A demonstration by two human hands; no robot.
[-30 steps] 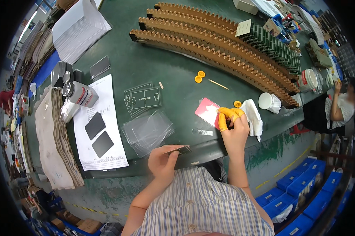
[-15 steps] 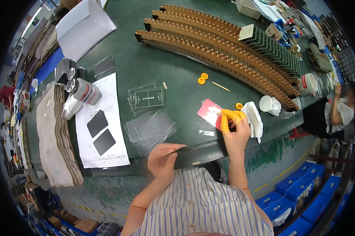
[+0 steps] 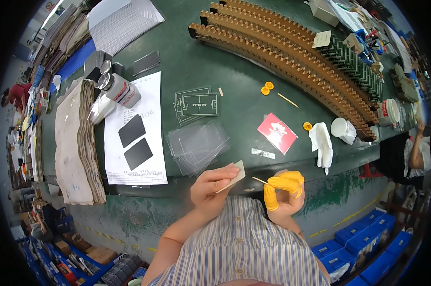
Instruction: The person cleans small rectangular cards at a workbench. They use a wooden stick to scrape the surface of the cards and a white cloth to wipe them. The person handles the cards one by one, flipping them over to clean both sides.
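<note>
Pinched in my left hand is a small, thin cream-coloured plate, tilted up on edge near the table's front edge. Yellow finger cots cover fingers of my right hand, which grips a thin pointed wooden stick. The stick's tip points toward the plate, a short gap apart. Beyond my hands lies a red card with a smear of white paste on it. A white cloth is to its right. Dark green plates with white line patterns lie overlapped behind clear plastic sheets.
Notched wooden racks stretch across the back, with green plates standing in them at right. Loose yellow finger cots lie near another wooden stick. At left are black plates on a paper sheet and a bottle.
My right hand has drawn back from the red card toward me, bringing the stick near the plate. My left hand has turned the plate so its cream face shows. The whole view has shifted.
</note>
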